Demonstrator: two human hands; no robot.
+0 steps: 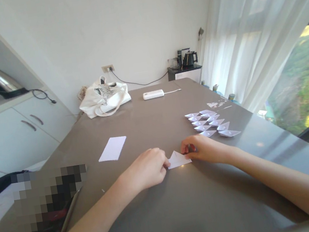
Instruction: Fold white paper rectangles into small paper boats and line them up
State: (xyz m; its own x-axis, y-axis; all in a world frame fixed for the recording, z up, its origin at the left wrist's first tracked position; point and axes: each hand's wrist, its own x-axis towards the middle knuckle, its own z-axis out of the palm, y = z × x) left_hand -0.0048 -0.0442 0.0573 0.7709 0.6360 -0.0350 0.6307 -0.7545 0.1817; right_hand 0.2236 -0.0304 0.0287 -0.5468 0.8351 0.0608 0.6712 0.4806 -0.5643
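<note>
Between my two hands lies a small piece of white folded paper [176, 160], with a pointed top and a straight lower edge, close to the tabletop. My left hand [152, 166] is closed and pinches its left corner. On the other side, my right hand [199, 149] has thumb and finger at the right corner, pinching it. Several finished-looking white paper boats [208, 122] stand in two rows beyond my right hand. Off to the left, a flat stack of white paper sheets [113, 148] rests on the table.
A white handbag [104, 98] and a white power bank [153, 94] with a short cable sit at the table's far end. Paper scraps [216, 104] lie near the right edge. At front left is a dark, blurred-out device [56, 219]. White curtains [236, 41] hang at right.
</note>
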